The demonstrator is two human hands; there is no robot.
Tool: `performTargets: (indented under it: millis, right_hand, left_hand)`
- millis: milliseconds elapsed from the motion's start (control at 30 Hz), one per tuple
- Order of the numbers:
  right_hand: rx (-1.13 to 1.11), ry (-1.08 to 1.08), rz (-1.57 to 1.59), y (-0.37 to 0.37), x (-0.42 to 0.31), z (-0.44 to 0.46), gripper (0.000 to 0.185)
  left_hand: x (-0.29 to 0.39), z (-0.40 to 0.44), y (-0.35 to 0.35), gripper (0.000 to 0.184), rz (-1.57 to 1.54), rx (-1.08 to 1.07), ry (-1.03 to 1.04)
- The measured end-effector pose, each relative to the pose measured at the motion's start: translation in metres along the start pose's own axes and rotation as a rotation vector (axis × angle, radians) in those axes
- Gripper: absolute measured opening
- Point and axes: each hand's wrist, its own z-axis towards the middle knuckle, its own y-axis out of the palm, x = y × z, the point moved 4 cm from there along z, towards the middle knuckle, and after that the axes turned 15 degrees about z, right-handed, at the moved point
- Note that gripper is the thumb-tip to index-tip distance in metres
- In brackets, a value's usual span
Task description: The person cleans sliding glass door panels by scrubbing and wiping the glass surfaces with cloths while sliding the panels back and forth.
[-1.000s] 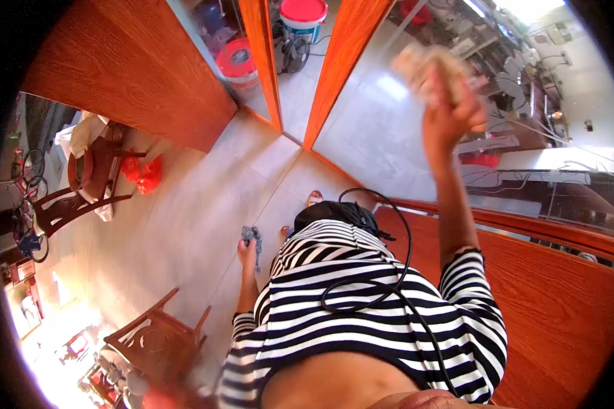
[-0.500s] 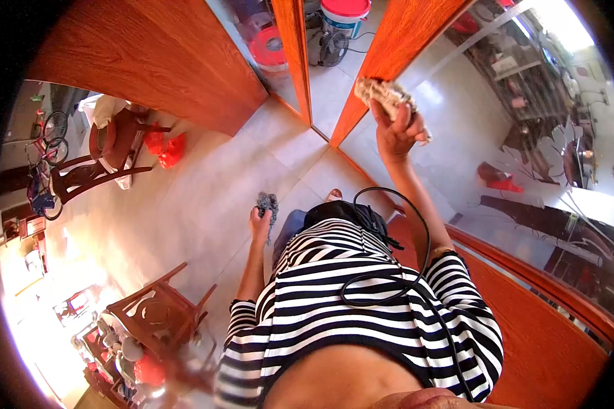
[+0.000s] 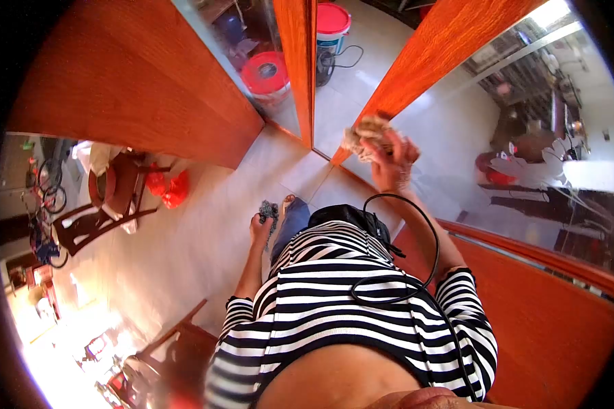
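While right hand (image 3: 394, 167) has shifted toward foot of door frame (image 3: 426, 61), fingers grasp beige cloth (image 3: 370, 131) there; lower frame now within cloth's reach, contact unconfirmed. Left hand (image 3: 258, 230) clenches grey cloth (image 3: 269, 210), left of frame.

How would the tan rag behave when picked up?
Likely floppy: the tan rag looks bunched and folded in the right hand. Probably light, as one hand holds it up. Unlikely to roll, given its crumpled shape.
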Motion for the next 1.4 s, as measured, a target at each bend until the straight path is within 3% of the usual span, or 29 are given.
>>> performTargets:
  millis: [133,200,333,433,500,533,567,600,667,733,767,833,967,1033,1067,1100,1133,1200,1267,1300,1333,1367,1400]
  right_hand:
    - [0.59,-0.347,-0.141,-0.081,-0.034,0.098,0.025]
    - [0.575,-0.378,-0.387,-0.131,-0.056,0.152,0.027]
    - [0.512,-0.305,-0.67,-0.128,-0.042,0.17,0.037]
    - [0.397,-0.323,-0.475,-0.08,-0.026,0.133,0.027]
    - [0.224,-0.18,-0.231,-0.027,-0.01,0.106,0.02]
    - [0.176,-0.057,0.106,0.002,-0.005,0.092,0.021]
    - [-0.053,0.101,-0.243,0.048,0.022,0.044,0.024]
    - [-0.147,-0.086,-0.554,0.086,0.041,0.006,0.029]
    - [-0.211,-0.116,-0.57,0.141,0.064,-0.043,0.03]
    - [-0.384,0.085,-0.494,0.173,0.075,-0.081,0.032]
    - [-0.553,0.294,-0.394,0.176,0.078,-0.089,0.026]
    - [-0.634,0.671,-0.312,0.157,0.071,-0.103,0.033]
    - [-0.069,1.207,-0.097,0.09,0.069,-0.15,0.049]
    - [0.28,1.321,0.107,0.046,0.091,-0.191,0.047]
    - [0.455,1.347,0.219,0.019,0.095,-0.205,0.046]
    - [0.614,1.076,0.283,-0.042,0.064,-0.17,0.042]
    - [0.895,1.027,0.33,-0.074,0.07,-0.179,0.043]
    - [1.047,0.956,0.23,-0.179,0.036,-0.12,0.042]
    - [1.029,0.795,-0.095,-0.282,-0.021,-0.044,0.039]
    - [1.101,0.598,-0.031,-0.318,-0.063,0.006,0.036]
    - [1.145,0.606,-0.091,-0.351,-0.083,0.02,0.032]
    - [1.036,0.543,-0.404,-0.402,-0.076,0.016,0.036]
    - [1.115,0.408,-0.228,-0.403,-0.132,0.07,0.023]
  left_hand:
    - [0.013,0.064,-0.038,0.043,0.003,-0.008,0.078]
    - [0.019,0.079,-0.054,0.043,-0.001,-0.01,0.1]
    - [0.007,0.106,-0.062,0.045,0.04,-0.077,0.099]
    - [-0.002,0.104,-0.063,0.047,0.136,-0.122,0.091]
    - [-0.006,0.097,-0.064,0.047,0.231,-0.111,0.107]
    - [-0.011,0.096,-0.061,0.047,0.231,-0.184,0.104]
    - [-0.011,0.094,-0.063,0.046,0.229,-0.199,0.098]
    - [-0.009,0.09,-0.065,0.046,0.227,-0.211,0.099]
    - [-0.007,0.086,-0.066,0.043,0.188,-0.209,0.127]
    - [-0.023,0.091,-0.06,0.041,0.151,-0.244,0.134]
    - [-0.026,0.092,-0.06,0.04,0.138,-0.275,0.147]
    - [-0.014,0.086,-0.072,0.038,0.117,-0.292,0.202]
    - [-0.032,0.109,-0.067,0.039,0.088,-0.313,0.166]
    - [-0.01,0.104,-0.077,0.04,0.008,-0.382,0.169]
    - [-0.002,0.107,-0.078,0.04,0.119,-0.363,0.222]
    - [-0.004,0.112,-0.08,0.04,0.219,-0.342,0.273]
    - [-0.018,0.128,-0.062,0.04,0.175,-0.396,0.257]
    - [0.005,0.137,-0.058,0.041,0.196,-0.451,0.305]
    - [0.015,0.155,-0.048,0.042,0.156,-0.49,0.373]
    - [0.02,0.161,-0.044,0.042,0.135,-0.505,0.41]
    - [0.029,0.165,-0.043,0.044,0.172,-0.526,0.435]
    - [0.045,0.167,-0.044,0.044,0.193,-0.572,0.439]
    - [0.059,0.162,-0.051,0.042,0.27,-0.536,0.532]
